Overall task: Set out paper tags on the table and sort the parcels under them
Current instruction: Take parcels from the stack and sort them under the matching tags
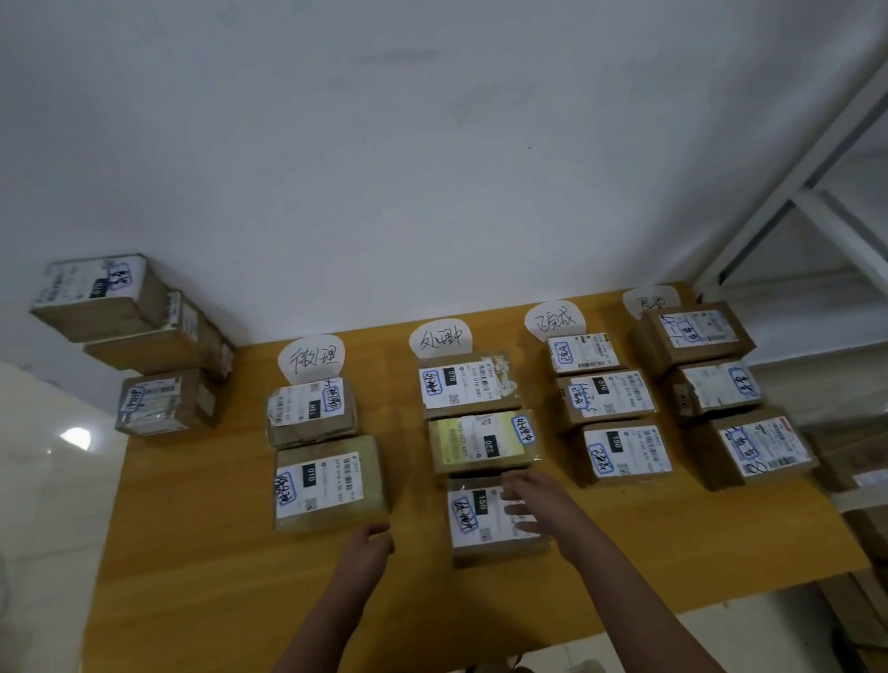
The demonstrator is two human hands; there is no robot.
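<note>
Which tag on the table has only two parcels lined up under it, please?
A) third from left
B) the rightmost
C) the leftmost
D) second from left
C: under the leftmost paper tag lie only the far parcel and the near parcel; the second tag, third tag and rightmost tag each head three.

A plain white wall [421,131] fills the far side. At the far right stands a white metal shelving frame [836,202] with dark-edged bars. On the left, pale glossy floor tiles [38,486] carry a bright lamp reflection [76,437]
</note>
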